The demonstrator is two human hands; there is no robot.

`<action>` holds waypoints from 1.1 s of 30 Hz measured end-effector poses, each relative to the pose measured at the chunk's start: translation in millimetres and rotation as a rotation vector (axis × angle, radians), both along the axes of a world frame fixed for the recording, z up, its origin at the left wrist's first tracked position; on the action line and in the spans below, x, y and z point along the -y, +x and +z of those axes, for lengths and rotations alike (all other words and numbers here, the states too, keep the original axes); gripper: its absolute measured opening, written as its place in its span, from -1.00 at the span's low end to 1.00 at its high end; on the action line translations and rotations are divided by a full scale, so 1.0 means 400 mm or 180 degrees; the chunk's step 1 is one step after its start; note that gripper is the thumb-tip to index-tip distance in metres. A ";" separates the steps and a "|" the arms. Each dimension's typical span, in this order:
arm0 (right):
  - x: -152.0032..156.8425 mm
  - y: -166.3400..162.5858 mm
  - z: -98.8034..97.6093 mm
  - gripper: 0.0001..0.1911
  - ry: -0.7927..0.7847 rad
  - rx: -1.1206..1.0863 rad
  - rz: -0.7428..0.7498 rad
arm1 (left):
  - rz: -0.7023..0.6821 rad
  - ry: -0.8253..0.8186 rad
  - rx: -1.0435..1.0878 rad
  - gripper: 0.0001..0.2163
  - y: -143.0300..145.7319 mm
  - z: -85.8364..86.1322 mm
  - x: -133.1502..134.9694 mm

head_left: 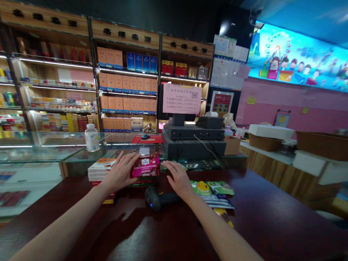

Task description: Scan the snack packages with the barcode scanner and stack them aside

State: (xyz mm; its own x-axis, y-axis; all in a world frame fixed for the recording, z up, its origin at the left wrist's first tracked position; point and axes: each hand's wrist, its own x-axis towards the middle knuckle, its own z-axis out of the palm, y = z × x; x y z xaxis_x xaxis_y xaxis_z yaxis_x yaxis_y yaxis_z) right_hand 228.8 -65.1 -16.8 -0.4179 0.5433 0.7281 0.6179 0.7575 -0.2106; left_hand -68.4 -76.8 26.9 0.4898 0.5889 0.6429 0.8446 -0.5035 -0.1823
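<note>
My left hand [120, 173] grips the left end of a pink chocolate bar [146, 166], with the fingers over its top edge and the thumb below. The wrapper reads "Whole Hazelnuts" and faces me. Beneath it lie more bars in a low pile. My right hand [178, 178] is held just off the bar's right end, fingers stretched out and apart, holding nothing. A black barcode scanner [155, 199] rests on the counter between my forearms. Left of my left hand is a stack of white and orange boxes [99, 169], partly hidden by the hand.
Green and yellow packets [213, 190] lie right of my right hand on the dark wooden counter [262, 211]. A cash register [193, 135] stands behind on a glass case. To the left is a white bottle [92, 137]. Shelves of boxed goods [126, 84] line the back.
</note>
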 end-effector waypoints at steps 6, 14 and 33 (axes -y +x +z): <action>-0.018 -0.005 0.034 -0.30 0.0440 0.0200 0.0058 | -0.0290 -0.0232 0.0294 -0.24 0.033 -0.006 -0.005; -0.022 -0.017 0.051 -0.74 0.0107 -0.0296 0.0298 | -0.0509 -0.1159 0.1369 -0.48 0.064 0.031 0.016; -0.047 -0.081 0.091 -0.67 -0.1383 -0.2523 0.0148 | -0.0221 0.0172 0.0141 -0.25 0.102 0.042 0.037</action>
State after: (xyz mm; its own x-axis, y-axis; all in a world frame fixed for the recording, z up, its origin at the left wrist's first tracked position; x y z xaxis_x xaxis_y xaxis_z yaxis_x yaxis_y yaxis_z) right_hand 196.5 -46.3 19.7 0.0904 0.8325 0.5465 0.1406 0.5326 -0.8346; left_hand -27.6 -91.8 43.9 0.4986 0.5184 0.6947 0.8158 -0.5515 -0.1740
